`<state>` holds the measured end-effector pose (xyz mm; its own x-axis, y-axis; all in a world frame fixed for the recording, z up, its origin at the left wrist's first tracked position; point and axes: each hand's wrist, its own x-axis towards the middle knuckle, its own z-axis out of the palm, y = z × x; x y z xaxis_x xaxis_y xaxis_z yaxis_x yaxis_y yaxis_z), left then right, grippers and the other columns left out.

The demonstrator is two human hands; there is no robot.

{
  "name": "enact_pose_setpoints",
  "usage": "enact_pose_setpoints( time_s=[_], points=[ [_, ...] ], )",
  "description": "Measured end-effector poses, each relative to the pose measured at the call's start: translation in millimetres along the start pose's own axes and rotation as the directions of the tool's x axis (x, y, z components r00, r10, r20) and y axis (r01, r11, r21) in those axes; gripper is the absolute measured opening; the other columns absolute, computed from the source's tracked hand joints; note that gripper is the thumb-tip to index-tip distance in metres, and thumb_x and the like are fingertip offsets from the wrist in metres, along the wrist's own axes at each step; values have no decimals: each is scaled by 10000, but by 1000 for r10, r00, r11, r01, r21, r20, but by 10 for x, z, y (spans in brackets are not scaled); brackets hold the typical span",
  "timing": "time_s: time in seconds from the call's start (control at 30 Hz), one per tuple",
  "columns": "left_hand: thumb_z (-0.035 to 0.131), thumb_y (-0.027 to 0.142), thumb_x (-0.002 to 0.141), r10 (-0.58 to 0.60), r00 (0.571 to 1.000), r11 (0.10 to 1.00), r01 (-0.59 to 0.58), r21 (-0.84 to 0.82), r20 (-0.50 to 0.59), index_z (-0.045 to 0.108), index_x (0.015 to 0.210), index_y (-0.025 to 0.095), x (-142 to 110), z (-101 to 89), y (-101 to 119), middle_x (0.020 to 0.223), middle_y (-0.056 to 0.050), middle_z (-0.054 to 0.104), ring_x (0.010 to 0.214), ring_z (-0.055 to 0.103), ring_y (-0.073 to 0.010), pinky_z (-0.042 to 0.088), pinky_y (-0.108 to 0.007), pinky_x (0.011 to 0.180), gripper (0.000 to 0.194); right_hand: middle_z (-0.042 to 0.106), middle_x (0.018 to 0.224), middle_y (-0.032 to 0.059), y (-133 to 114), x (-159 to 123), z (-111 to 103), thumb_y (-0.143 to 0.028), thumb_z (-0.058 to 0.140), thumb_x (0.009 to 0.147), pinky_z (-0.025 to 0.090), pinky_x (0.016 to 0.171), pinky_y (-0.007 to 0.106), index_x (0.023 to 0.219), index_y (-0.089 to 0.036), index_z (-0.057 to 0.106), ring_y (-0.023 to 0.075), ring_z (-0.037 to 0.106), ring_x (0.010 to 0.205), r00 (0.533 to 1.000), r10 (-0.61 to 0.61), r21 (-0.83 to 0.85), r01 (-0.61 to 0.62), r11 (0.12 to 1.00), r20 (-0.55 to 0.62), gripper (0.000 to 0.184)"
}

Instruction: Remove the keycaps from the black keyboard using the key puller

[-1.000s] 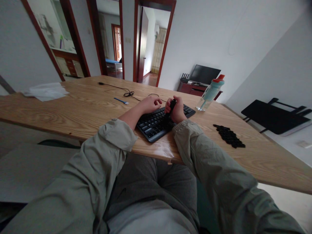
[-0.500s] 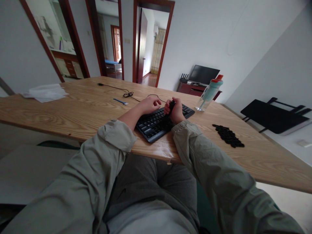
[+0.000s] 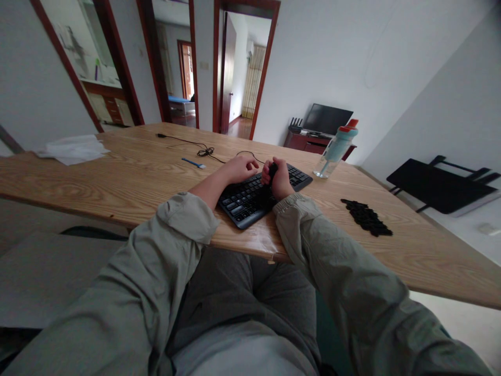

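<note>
A black keyboard (image 3: 242, 206) lies aslant near the table's front edge. My left hand (image 3: 240, 168) rests on its far left edge with bent fingers, holding it. Over the middle of the keys, my right hand (image 3: 281, 180) is a closed fist around a black handle-like object (image 3: 273, 169); its lower end is lost against the dark keys. The keys beneath the fist look darker, and I cannot make out details there. To the right lies a patch of small black pieces, which look like loose keycaps (image 3: 366, 218).
Beyond the keyboard runs its coiled cable (image 3: 205, 151), with a small blue brush (image 3: 193, 163) nearby. A clear bottle (image 3: 331, 156) with a red lid stands behind the keyboard's right end. White tissue (image 3: 74, 149) lies at the table's far left.
My right hand has shifted slightly left over the keyboard with the black object still in its fist. My left hand and the keyboard have stayed in place.
</note>
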<state>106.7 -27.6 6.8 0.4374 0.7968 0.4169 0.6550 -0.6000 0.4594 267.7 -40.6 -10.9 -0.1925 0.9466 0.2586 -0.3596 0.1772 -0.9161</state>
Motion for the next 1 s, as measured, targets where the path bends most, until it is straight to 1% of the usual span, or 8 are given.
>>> enact_pose_setpoints(
  time_s=[0.13,0.2,0.4,0.5,0.6,0.7,0.87,1.0],
  points=[
    [593,270,849,3,1000,1000,-3,19,-2,727,1075,143,21,20,-38,957,-82,732,811,661,-167,511,-264,746,292,325,411,-46,13,8,-15,-546,375,921,338,386,242,563,-237,404,105,286,356,998,-57,17,57,998,-9,473],
    [589,263,848,10,1000,1000,-10,24,-13,723,1070,138,32,34,-57,943,-81,730,815,662,-168,513,-266,758,288,319,413,-46,11,9,-26,-531,361,919,334,390,238,565,-236,398,103,282,360,998,-66,29,67,997,-13,462],
    [592,270,841,-4,1000,999,5,46,-23,722,1059,149,34,45,-58,893,-68,723,825,668,-177,523,-284,821,281,295,412,-54,-7,21,-69,-573,375,899,350,388,239,568,-241,365,101,273,356,996,-47,85,53,995,-72,469],
    [592,268,840,-8,1000,999,9,45,-24,724,1056,144,28,40,-42,897,-72,725,821,669,-178,528,-286,816,282,294,407,-51,-14,36,-92,-580,369,896,353,376,239,558,-240,367,100,277,350,996,-51,122,60,991,-78,480],
    [594,268,844,-11,1000,999,12,37,-11,722,1062,142,23,32,-22,910,-74,728,819,669,-174,531,-277,803,282,289,410,-54,-24,47,-112,-631,384,882,361,370,241,551,-240,360,98,282,345,995,-28,144,41,989,-93,513],
    [597,253,842,-13,1000,999,14,42,-17,725,1048,138,18,24,-2,918,-77,731,826,667,-173,529,-281,826,269,285,414,-54,-30,55,-138,-656,379,870,375,374,243,546,-240,353,98,284,349,994,-10,161,28,987,-109,528],
    [602,270,840,-6,1000,999,7,44,-19,727,1039,136,15,22,-7,886,-73,726,825,665,-175,526,-288,840,271,284,417,-51,-30,46,-143,-613,354,874,378,384,240,551,-240,350,102,280,361,992,-3,193,27,981,-124,493],
    [592,262,845,-17,1000,999,18,41,-7,727,1049,150,17,24,-14,852,-62,721,808,662,-171,528,-287,820,269,288,426,-48,-114,17,-94,-599,358,877,381,392,246,562,-242,348,107,286,367,996,4,194,14,981,-92,476]
  ],
)
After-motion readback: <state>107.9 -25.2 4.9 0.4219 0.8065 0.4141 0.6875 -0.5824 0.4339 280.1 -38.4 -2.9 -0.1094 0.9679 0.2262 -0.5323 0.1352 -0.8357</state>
